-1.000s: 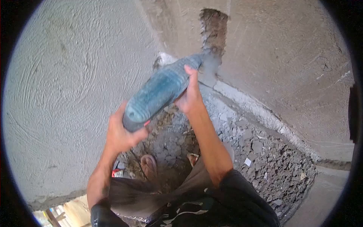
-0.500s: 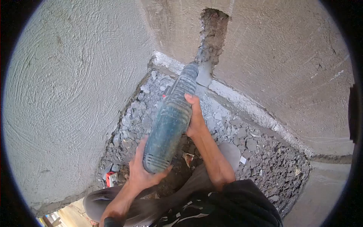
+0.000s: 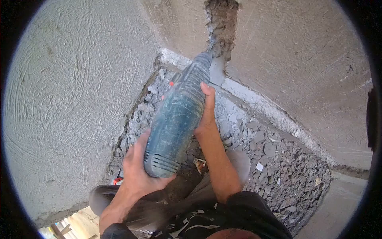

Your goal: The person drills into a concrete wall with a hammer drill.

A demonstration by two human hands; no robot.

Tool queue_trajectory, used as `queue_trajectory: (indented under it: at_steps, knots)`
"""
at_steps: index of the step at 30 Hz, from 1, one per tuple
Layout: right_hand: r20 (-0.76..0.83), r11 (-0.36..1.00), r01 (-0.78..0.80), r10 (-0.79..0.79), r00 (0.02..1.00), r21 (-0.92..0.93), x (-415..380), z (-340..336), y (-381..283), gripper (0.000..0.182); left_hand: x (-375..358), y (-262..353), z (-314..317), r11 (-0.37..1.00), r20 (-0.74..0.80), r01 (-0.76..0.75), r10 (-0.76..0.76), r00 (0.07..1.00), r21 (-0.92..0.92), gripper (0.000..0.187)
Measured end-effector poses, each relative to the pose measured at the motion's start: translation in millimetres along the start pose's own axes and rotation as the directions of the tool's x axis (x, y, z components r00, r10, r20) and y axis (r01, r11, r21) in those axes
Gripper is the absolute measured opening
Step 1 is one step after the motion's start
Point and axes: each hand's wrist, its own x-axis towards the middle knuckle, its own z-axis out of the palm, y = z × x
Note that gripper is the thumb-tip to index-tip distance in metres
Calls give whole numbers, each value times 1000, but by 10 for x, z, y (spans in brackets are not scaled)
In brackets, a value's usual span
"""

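A dusty green rotary hammer [image 3: 173,119] points away from me, tilted up toward the wall. Its bit [image 3: 211,46] meets the lower left part of a rough channel [image 3: 223,26] cut in the plaster; the bit's tip is hard to make out. Around the rear end of the tool, my left hand [image 3: 139,165] is closed, its fingers partly hidden underneath. My right hand [image 3: 207,105] grips the right side of the tool's body farther forward, thumb on top and the other fingers out of sight below.
Textured grey wall [image 3: 75,99] rises close on the left. Broken rubble [image 3: 274,171] covers the floor in the corner, with a pale ledge [image 3: 262,105] along the wall base. A red object [image 3: 117,181] lies at the left near my knee.
The hammer appears larger and higher in view, its front end farther up along the channel. Both hands have stayed on it. The view has also shifted slightly.
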Motion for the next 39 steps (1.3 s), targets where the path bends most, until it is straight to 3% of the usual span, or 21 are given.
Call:
queue_trajectory:
  at_steps: [1, 3, 6, 9, 13, 15, 18, 25, 28, 31, 33, 36, 39]
  knots:
    - [-9, 1000, -6, 6, 1000, 14, -8, 49, 0, 81, 18, 2, -51, 1000, 13, 9, -10, 1000, 7, 92]
    - [62, 997, 17, -22, 998, 81, 0, 130, -39, 57, 78, -15, -100, 1000, -26, -10, 10, 1000, -8, 91]
    - [10, 996, 25, -26, 1000, 89, 52, 202, 14, 55, 134, -78, -194, 998, -26, 48, -49, 998, -28, 89]
    - [-69, 998, 64, -62, 996, 26, 155, 276, 96, 70, 180, -176, -264, 993, -45, 59, -64, 997, -97, 86]
    - [-43, 998, 51, -50, 998, 38, 181, 276, 103, 66, 226, -217, -290, 996, -34, 41, -43, 998, -79, 84]
    - [8, 997, 28, -29, 1000, 65, 180, 260, 95, 55, 234, -238, -278, 992, -51, 50, -56, 997, -114, 82]
    - [-40, 997, 39, -36, 999, 70, 210, 295, 125, 56, 238, -406, -305, 993, -31, 53, -57, 998, -106, 92]
    - [-35, 997, 39, -37, 999, 70, 317, 257, 165, 56, 344, -490, -347, 990, -36, 1, -6, 999, -143, 88]
    - [-75, 997, 69, -66, 995, 29, 388, 246, 122, 59, 433, -497, -327, 984, -4, 71, -72, 997, -162, 87]
    - [-68, 998, 48, -45, 997, 45, 431, 234, 156, 56, 470, -513, -331, 976, -41, 40, -50, 998, -216, 70]
    - [-120, 999, 38, -36, 992, 14, 395, 294, 192, 57, 462, -453, -423, 956, 32, 176, -174, 984, -233, 73]
    - [-207, 999, 26, -34, 978, -40, 262, 278, 291, 60, 207, -640, -303, 928, 25, 144, -144, 989, -343, 85]
    - [-64, 995, -25, 19, 998, -99, 32, 127, 304, 64, -94, -637, -167, 970, 61, 94, -82, 995, -226, 90]
